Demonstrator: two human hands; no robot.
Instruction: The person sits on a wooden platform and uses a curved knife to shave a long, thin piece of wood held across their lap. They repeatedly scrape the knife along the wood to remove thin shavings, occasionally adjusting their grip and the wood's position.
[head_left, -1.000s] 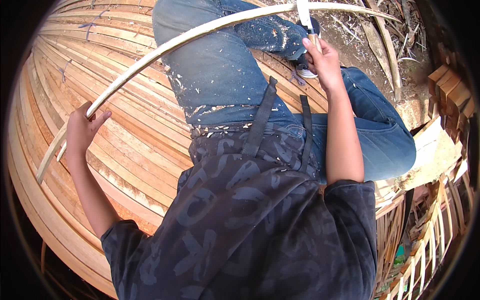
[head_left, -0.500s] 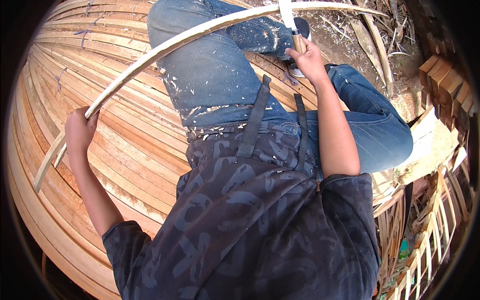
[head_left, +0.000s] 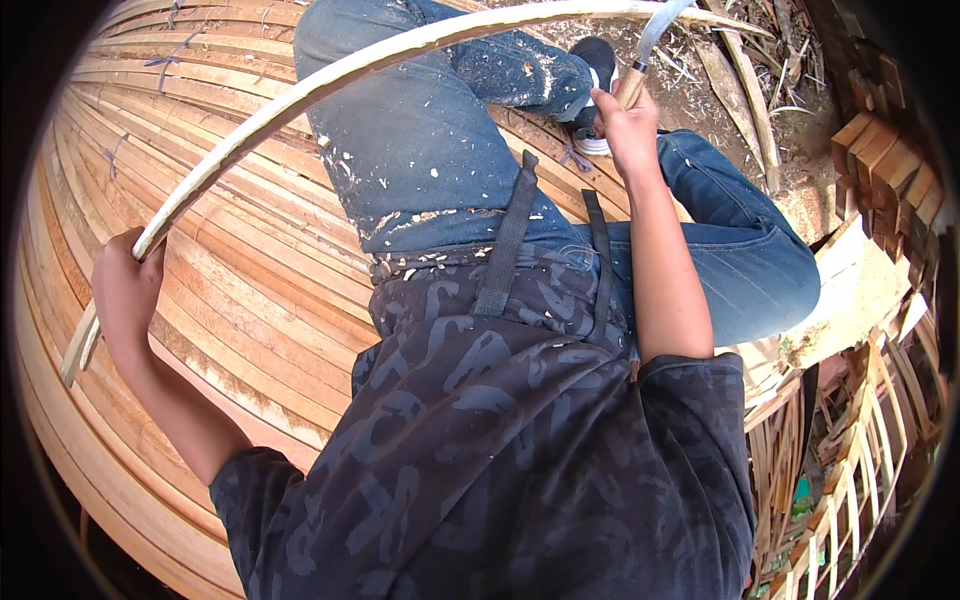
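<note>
A long pale wooden strip [head_left: 350, 70] crosses over my thigh from the lower left to the far right, looking curved in this view. My left hand [head_left: 127, 288] is closed around the strip near its left end. In my right hand [head_left: 630, 132] is a knife [head_left: 658, 32] with a light wooden handle, a dark collar and a bright blade. The blade is close to the strip at the upper edge of the view; I cannot tell whether they touch. My fist partly hides the handle.
Long wooden slats [head_left: 260, 290], some tied with thin bands, fan out under and left of my legs. Shavings lie on the ground [head_left: 690, 90]. Stacked wood pieces [head_left: 885, 165] stand at the right, above thin sticks [head_left: 860, 480]. My shoe [head_left: 597, 62] is near the knife.
My left hand has moved left and down along with the strip, or along it. The knife has shifted right, away from my thigh, and its blade has turned and tilted.
</note>
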